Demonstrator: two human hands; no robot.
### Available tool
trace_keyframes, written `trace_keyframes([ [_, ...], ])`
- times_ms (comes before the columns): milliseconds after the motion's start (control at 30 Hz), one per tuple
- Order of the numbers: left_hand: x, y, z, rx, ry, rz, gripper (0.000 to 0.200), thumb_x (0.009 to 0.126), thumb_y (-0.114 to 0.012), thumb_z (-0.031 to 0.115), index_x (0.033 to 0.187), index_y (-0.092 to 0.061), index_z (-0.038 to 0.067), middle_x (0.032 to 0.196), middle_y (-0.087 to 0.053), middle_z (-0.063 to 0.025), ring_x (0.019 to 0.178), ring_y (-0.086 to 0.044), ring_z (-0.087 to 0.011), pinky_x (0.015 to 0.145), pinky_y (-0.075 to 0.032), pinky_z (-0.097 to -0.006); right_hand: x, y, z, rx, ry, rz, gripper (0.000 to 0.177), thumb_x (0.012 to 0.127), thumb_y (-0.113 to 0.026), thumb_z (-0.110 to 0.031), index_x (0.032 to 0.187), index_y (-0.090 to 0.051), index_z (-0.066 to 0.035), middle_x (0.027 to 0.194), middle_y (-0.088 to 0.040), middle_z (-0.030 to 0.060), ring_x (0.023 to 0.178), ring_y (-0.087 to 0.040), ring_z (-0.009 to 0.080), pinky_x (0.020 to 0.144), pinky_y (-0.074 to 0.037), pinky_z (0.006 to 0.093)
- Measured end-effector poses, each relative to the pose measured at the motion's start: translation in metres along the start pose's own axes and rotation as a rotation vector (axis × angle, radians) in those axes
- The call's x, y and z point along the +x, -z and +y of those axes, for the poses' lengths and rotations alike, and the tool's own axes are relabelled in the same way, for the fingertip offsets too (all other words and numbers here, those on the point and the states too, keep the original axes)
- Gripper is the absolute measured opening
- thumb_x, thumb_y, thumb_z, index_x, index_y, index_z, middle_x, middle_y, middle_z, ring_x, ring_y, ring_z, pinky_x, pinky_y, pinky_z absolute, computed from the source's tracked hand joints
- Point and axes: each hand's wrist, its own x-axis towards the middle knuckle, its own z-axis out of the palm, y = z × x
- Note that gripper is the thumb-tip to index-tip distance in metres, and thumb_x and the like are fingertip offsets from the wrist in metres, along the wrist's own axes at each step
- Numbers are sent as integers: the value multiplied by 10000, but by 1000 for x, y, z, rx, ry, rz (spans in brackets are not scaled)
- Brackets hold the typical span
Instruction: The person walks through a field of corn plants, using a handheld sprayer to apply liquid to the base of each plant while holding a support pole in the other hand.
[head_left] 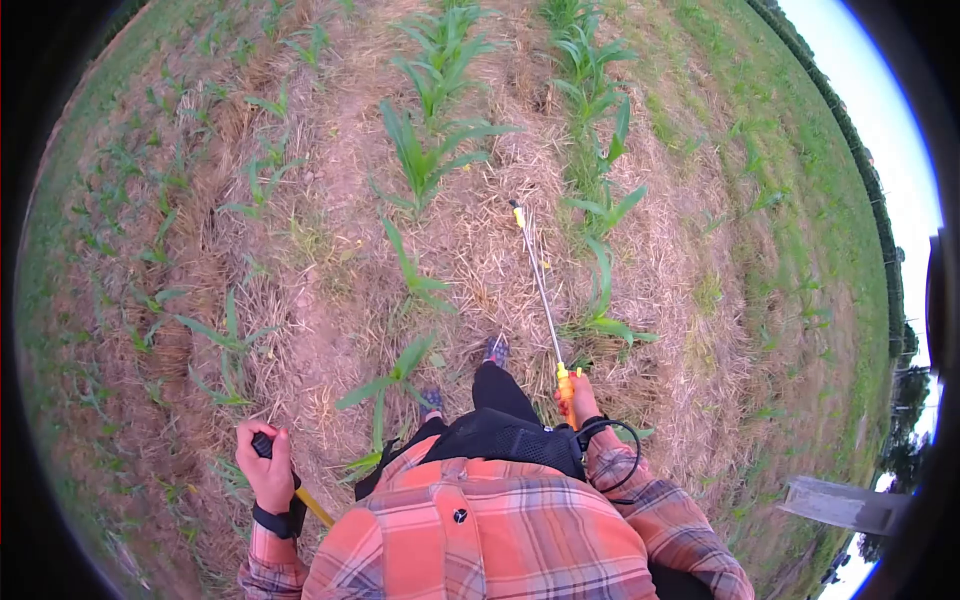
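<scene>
A black grip on a yellow lever is held in my left hand, out to the left of my body. My right hand is closed round the orange and yellow handle of a spray wand. The wand's thin metal tube points forward, and its yellow nozzle end is over the straw between two rows of young green plants. A black hose loops beside my right wrist.
Young plants grow in rows ahead and on both sides, with dry straw between them. My shoes are on the ground between rows. A grey post-like object shows at the lower right. Trees line the right edge.
</scene>
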Motion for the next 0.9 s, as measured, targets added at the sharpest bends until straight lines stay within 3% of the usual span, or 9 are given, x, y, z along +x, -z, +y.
trace_keyframes([
  [167, 61, -88, -35, 289, -233, -33, 121, 692, -551, 11, 727, -441, 44, 600, -421, -8, 540, -381, -77, 508, -330, -219, 61, 3, -25, 80, -20, -72, 247, 832, -317, -347, 834, -387, -111, 550, -451, 53, 351, -360, 112, 305, -286, 238],
  [233, 77, -119, -29, 298, -198, -47, 120, 691, -553, 13, 725, -442, 45, 594, -417, -5, 538, -380, -76, 503, -330, -220, 83, 5, -42, 81, -20, -73, 198, 811, -308, -292, 857, -387, -117, 542, -462, 63, 344, -370, 124, 299, -303, 247],
  [400, 111, -178, -15, 241, -154, -108, 112, 683, -561, 32, 711, -454, 52, 583, -429, -11, 529, -401, -88, 495, -340, -230, 110, 11, -86, 138, -63, -125, 230, 813, -302, -320, 826, -391, -108, 539, -448, 44, 354, -358, 102, 310, -276, 221],
  [467, 121, -200, -15, 298, -176, -90, 110, 677, -563, 35, 709, -458, 51, 581, -440, -23, 524, -414, -104, 498, -348, -238, 117, 13, -103, 24, 13, 1, 223, 808, -308, -306, 829, -394, -102, 541, -450, 43, 351, -356, 97, 308, -275, 219],
  [633, 142, -241, -18, 391, -180, -73, 107, 663, -565, 40, 705, -467, 47, 581, -474, -57, 516, -453, -150, 506, -372, -261, 147, 33, -134, 69, -45, -128, 193, 801, -308, -284, 841, -390, -114, 551, -454, 48, 352, -355, 96, 307, -279, 221],
  [700, 146, -255, -10, 384, -153, -77, 100, 673, -555, 39, 700, -459, 46, 573, -466, -39, 517, -445, -122, 499, -368, -248, 155, 34, -142, 90, -35, -29, 205, 806, -313, -303, 824, -393, -115, 546, -449, 45, 350, -356, 100, 306, -282, 222],
  [833, 156, -267, -6, 296, -149, -105, 101, 686, -548, 28, 706, -450, 47, 572, -455, -20, 522, -428, -91, 489, -356, -235, 177, 44, -150, 121, -62, -39, 218, 812, -318, -321, 813, -393, -117, 544, -444, 46, 351, -356, 107, 307, -284, 230],
  [900, 160, -273, 13, 239, -171, -93, 111, 697, -541, 9, 713, -438, 47, 573, -431, 1, 517, -400, -68, 475, -334, -218, 186, 44, -158, 117, -69, -39, 131, 819, -293, -250, 879, -344, -144, 568, -453, 79, 348, -354, 128, 299, -296, 247],
])
